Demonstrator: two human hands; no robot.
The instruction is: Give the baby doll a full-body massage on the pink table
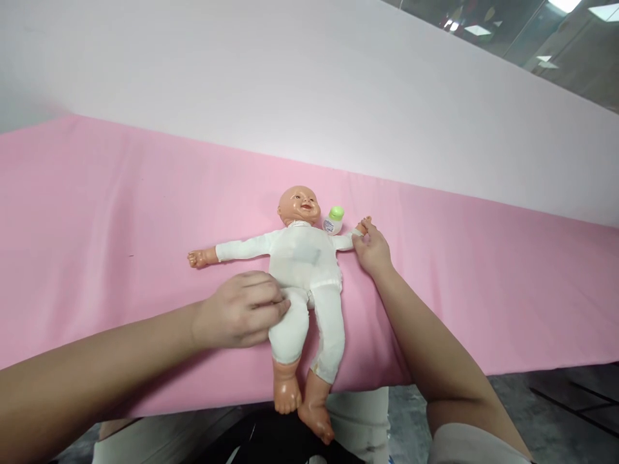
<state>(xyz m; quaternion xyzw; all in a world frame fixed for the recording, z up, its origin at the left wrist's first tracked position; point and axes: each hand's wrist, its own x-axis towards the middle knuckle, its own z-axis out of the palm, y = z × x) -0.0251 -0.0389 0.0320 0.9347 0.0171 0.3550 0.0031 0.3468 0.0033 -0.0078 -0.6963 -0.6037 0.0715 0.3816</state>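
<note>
A baby doll (304,258) with a white cloth body and plastic head, hands and feet lies on its back on the pink cloth, its feet towards me and over the edge. My left hand (244,309) is closed, its curled fingertips against the doll's upper leg on the left; what the fingers pinch there is partly hidden. My right hand (372,248) is closed around the doll's forearm and hand on the right. Close to the doll's head, above that arm, stands a small clear bottle (333,221) with a green cap and a printed label.
Pink cloth (159,212) covers the table, and its front edge runs close to my body. A white wall or panel (271,77) rises behind, with glass and lights above at the right. Dark metal bars (575,406) show over the grey floor at the lower right.
</note>
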